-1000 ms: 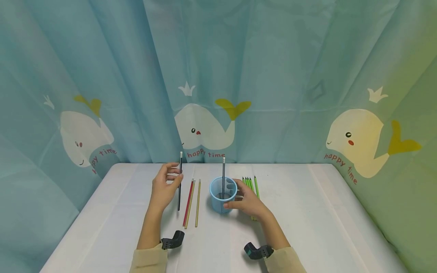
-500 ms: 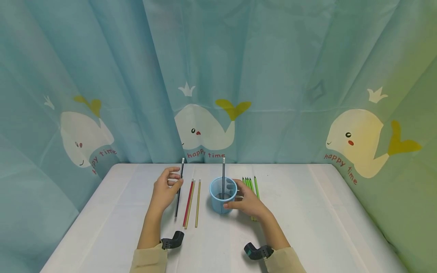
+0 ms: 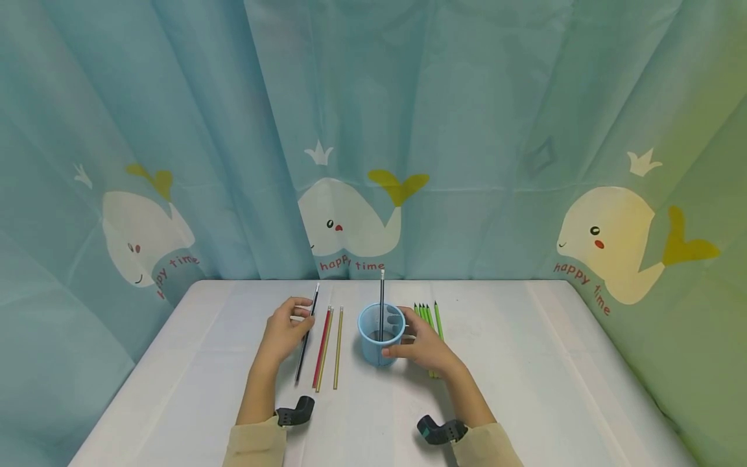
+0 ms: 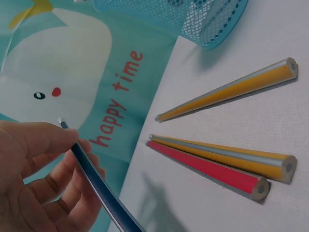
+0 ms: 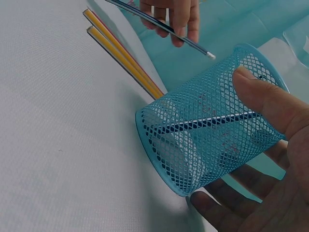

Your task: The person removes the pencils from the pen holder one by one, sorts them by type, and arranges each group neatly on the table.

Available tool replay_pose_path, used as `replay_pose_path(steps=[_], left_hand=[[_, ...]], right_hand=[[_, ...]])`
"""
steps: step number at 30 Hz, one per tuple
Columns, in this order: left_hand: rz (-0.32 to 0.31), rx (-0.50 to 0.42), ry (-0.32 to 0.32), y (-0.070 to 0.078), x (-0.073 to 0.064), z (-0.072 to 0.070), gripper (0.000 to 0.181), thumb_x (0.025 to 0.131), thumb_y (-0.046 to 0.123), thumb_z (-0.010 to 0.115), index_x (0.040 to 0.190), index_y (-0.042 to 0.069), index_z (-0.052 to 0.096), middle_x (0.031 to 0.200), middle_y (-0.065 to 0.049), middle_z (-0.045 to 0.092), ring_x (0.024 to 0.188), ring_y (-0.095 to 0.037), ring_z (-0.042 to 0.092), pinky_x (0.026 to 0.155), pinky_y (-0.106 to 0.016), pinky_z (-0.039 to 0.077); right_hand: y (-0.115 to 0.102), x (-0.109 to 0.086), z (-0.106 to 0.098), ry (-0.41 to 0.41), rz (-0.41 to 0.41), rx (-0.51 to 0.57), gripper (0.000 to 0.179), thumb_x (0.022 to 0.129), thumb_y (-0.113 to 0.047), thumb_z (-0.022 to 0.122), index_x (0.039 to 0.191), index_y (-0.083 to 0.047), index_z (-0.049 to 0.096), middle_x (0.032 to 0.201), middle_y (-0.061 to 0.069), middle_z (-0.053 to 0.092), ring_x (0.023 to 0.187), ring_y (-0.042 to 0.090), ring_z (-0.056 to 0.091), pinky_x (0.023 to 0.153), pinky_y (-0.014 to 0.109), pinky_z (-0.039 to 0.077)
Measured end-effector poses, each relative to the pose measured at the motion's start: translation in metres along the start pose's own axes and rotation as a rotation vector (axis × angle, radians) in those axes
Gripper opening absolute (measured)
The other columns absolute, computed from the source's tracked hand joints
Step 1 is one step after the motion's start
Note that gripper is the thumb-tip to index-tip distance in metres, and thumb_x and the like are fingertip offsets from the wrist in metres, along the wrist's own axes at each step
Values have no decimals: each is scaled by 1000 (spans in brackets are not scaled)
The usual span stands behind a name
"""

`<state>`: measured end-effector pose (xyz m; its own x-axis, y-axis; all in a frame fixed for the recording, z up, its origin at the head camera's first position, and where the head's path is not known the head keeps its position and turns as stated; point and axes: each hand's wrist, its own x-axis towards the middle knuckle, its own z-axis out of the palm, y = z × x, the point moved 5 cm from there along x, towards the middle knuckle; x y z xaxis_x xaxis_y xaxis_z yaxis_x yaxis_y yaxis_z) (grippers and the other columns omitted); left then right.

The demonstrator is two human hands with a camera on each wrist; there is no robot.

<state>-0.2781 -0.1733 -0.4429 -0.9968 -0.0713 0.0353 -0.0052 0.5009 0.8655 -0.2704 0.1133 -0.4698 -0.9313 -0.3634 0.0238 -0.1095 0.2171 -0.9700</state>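
Observation:
My left hand (image 3: pixel 283 334) pinches a dark pencil (image 4: pixel 101 192) between thumb and fingers, tilted with its silvery-capped end up and away. It hangs low over the tabletop, left of a red pencil (image 4: pixel 207 169). My right hand (image 3: pixel 428 347) grips a light blue mesh pencil cup (image 3: pixel 373 353) from its right side, thumb in front and fingers round the back. The cup stands upright on the table. Another dark pencil (image 3: pixel 382 298) leans inside it, its white-tipped end above the rim.
Two yellow pencils (image 4: pixel 227 92) lie between the left hand and the cup, one of them against the red pencil. Several green pencils (image 3: pixel 439 321) lie right of the cup, partly hidden by the right hand. A curtain (image 3: pixel 478 130) with whale prints hangs behind the white table (image 3: pixel 548 376).
My left hand has come down and slightly nearer with the dark pencil, which has tipped from nearly upright to a lower slant. The right hand and the cup have stayed put.

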Motion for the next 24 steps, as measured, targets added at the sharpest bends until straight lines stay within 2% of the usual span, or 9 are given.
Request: replay_pose_path(steps=[11,17,24], left_hand=[[-77,-5,-62,-12,3,9,34,92,6,66,125,3,59,106,-16,64,78,-21,67,63,-32,59],[-92,68,-66,-17,3,13,33,91,8,68,123,4,60,106,-14,65,82,-21,63,66,-31,58],[-96,165,-68,-23,2,15,33,90,10,69,122,4,61,99,-11,66,79,-21,59,63,-28,50]], right_hand=[[0,2,1,-6,-12,8,83,74,-11,86,146,-12,44,141,14,53,127,41,53,104,58,47],[-1,1,0,-15,0,8,82,75,-14,87,146,-14,45,142,14,53,127,38,53,106,58,45],[0,1,0,-15,2,19,83,75,-13,87,147,-12,44,143,15,52,128,39,52,108,60,43]])
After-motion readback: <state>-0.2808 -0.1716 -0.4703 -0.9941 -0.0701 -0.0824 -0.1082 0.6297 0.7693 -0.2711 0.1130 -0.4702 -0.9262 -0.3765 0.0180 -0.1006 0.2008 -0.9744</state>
